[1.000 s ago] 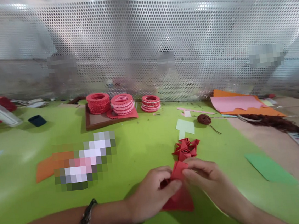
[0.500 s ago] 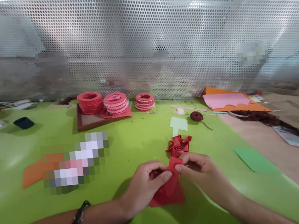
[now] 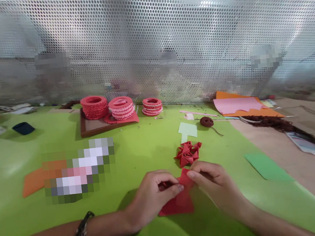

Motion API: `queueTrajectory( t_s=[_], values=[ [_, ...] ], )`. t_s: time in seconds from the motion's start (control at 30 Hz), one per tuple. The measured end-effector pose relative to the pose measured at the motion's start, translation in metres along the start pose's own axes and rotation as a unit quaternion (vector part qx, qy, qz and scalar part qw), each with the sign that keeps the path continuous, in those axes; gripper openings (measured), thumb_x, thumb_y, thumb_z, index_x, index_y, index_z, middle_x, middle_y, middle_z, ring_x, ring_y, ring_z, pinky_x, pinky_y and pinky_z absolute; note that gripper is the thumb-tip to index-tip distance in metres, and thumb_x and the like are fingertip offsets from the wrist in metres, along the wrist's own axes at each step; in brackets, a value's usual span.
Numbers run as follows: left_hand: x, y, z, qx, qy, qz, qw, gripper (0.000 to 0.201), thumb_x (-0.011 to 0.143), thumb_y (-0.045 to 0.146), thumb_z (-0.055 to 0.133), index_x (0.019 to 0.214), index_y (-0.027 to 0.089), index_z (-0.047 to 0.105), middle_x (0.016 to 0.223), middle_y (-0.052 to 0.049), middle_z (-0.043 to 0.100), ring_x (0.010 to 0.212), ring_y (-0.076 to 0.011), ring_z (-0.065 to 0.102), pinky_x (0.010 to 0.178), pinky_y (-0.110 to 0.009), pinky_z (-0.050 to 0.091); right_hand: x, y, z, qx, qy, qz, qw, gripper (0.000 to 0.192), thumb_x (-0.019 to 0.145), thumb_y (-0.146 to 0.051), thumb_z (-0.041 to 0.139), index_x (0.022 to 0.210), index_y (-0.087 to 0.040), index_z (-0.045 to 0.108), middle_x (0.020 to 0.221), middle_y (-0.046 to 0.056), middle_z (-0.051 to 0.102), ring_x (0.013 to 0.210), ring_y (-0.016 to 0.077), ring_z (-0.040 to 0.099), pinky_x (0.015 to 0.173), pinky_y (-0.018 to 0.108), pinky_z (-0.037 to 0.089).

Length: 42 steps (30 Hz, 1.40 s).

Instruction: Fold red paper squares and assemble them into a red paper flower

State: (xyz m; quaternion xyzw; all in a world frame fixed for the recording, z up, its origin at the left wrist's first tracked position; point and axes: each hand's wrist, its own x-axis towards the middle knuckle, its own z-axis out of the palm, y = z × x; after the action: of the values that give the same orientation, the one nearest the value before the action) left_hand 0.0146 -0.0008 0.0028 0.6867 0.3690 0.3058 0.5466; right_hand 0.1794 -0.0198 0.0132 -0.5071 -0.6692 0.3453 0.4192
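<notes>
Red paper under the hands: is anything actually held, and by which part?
Yes. Both the left hand and right hand pinch the red paper at its upper folded edge; its lower part lies on the green table.

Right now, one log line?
left hand: pinching red paper | right hand: pinching it too | folded pieces: beyond, apart
</notes>
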Motion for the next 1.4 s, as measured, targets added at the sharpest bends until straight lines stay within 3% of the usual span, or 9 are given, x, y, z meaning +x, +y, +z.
queueTrajectory(
  t_s=[0.13,0.3,0.47,0.6,0.73,0.97,1.17,1.4],
  values=[
    [0.001,0.001,-0.001,-0.007,0.005,0.022,1.000,0.014,0.074,0.022,0.061,0.065,0.012,0.065,0.062,0.002,0.057,0.058,-0.0101,0.048,0.055,-0.020,0.036,-0.001,0.003,0.004,-0.011,0.007,-0.019,1.000,0.037,0.082,-0.041,0.044,0.052,-0.019,0.038,0.050,-0.004,0.037,0.046,0.0088,0.036,0.043,0.020,0.032],
    [0.001,0.002,-0.002,-0.063,0.000,-0.007,0.998,0.012,0.073,0.022,0.063,0.064,0.013,0.065,0.062,0.003,0.059,0.057,-0.0094,0.049,0.055,-0.019,0.037,-0.003,0.008,0.009,-0.032,-0.084,-0.045,0.995,0.038,0.088,-0.041,0.033,0.058,-0.018,0.040,0.054,-0.003,0.040,0.048,0.0088,0.037,0.045,0.020,0.032],
    [0.001,0.004,-0.002,-0.074,-0.001,-0.045,0.996,0.011,0.070,0.023,0.065,0.066,0.013,0.067,0.064,0.001,0.062,0.058,-0.0103,0.052,0.055,-0.020,0.039,-0.004,0.011,0.013,-0.050,-0.063,-0.048,0.996,0.043,0.087,-0.047,0.033,0.054,-0.019,0.034,0.050,-0.004,0.036,0.045,0.0076,0.032,0.043,0.020,0.029],
    [0.002,0.004,-0.001,-0.087,0.018,-0.041,0.995,0.011,0.070,0.024,0.065,0.065,0.014,0.066,0.062,0.002,0.062,0.059,-0.0105,0.052,0.057,-0.020,0.040,-0.005,0.010,0.014,-0.014,-0.086,-0.027,0.996,0.046,0.087,-0.050,0.032,0.055,-0.018,0.041,0.050,-0.003,0.040,0.044,0.0075,0.037,0.042,0.019,0.031],
    [0.004,0.003,-0.003,-0.096,0.028,-0.037,0.994,0.014,0.072,0.028,0.062,0.066,0.015,0.062,0.059,0.004,0.058,0.053,-0.0095,0.049,0.053,-0.020,0.038,-0.006,0.010,0.015,-0.008,-0.102,-0.011,0.995,0.046,0.087,-0.048,0.033,0.054,-0.017,0.043,0.048,-0.003,0.045,0.043,0.0074,0.041,0.042,0.018,0.034],
    [0.002,0.000,-0.004,-0.101,0.032,-0.020,0.994,0.017,0.073,0.030,0.060,0.065,0.015,0.060,0.057,0.005,0.055,0.051,-0.0086,0.048,0.051,-0.020,0.039,-0.008,0.007,0.014,-0.048,-0.114,-0.053,0.991,0.036,0.088,-0.034,0.036,0.057,-0.017,0.043,0.051,-0.003,0.047,0.045,0.0069,0.042,0.044,0.017,0.034],
    [0.003,0.000,-0.004,-0.102,0.044,-0.025,0.994,0.014,0.073,0.028,0.060,0.067,0.016,0.058,0.061,0.004,0.058,0.055,-0.0094,0.053,0.052,-0.020,0.041,-0.007,0.004,0.009,-0.104,-0.108,-0.076,0.986,0.037,0.088,-0.030,0.038,0.053,-0.018,0.035,0.047,-0.005,0.037,0.042,0.0059,0.033,0.041,0.018,0.026],
    [0.002,0.002,-0.008,-0.076,0.023,0.000,0.997,0.008,0.072,0.024,0.062,0.071,0.017,0.060,0.060,0.005,0.059,0.052,-0.0078,0.051,0.048,-0.017,0.039,-0.007,0.005,0.007,-0.122,-0.148,-0.134,0.972,0.034,0.088,-0.030,0.040,0.058,-0.015,0.047,0.052,-0.004,0.042,0.045,0.0062,0.035,0.045,0.018,0.028]
  ],
)
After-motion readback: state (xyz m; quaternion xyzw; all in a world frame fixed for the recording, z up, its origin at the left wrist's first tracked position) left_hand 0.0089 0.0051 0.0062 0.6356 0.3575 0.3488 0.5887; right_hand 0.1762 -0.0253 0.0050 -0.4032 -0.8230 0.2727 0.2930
